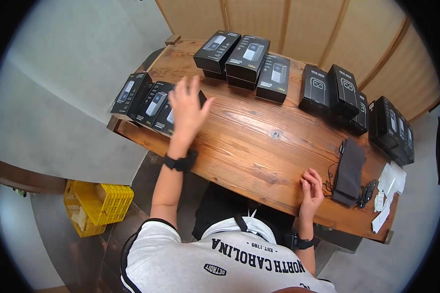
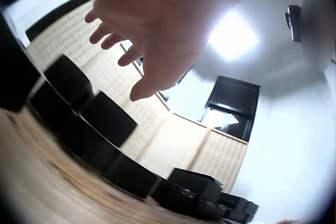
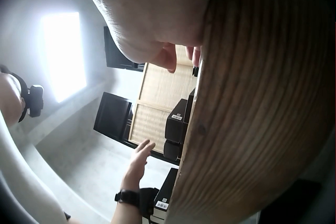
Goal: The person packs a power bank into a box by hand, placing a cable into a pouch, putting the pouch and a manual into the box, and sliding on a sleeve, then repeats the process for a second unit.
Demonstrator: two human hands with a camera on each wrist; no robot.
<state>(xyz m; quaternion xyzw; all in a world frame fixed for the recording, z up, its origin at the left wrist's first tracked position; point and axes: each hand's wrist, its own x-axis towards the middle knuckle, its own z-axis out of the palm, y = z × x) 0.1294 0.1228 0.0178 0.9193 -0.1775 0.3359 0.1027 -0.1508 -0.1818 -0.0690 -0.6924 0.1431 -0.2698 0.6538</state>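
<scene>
My left hand (image 1: 187, 110) is raised over the table's left part with fingers spread and nothing in them. In the head view it overlaps the nearest of several black product boxes (image 1: 155, 102) in a row at the left end. The left wrist view shows the same hand (image 2: 152, 40) from below, fingers apart, with dark boxes (image 2: 107, 119) beyond it. At the table's front edge my right hand (image 1: 312, 193) lies with loosely bent fingers, holding nothing. Nearest to it are a dark flat pouch (image 1: 349, 171) and a thin black cable (image 1: 329, 183).
Stacked black boxes (image 1: 247, 58) stand along the wooden table's (image 1: 259, 141) back edge, with more boxes (image 1: 344, 90) to their right and another group (image 1: 393, 127) at the right end. White papers (image 1: 388, 188) and a coiled black cable (image 1: 366, 194) lie front right. Yellow crates (image 1: 100, 202) sit on the floor.
</scene>
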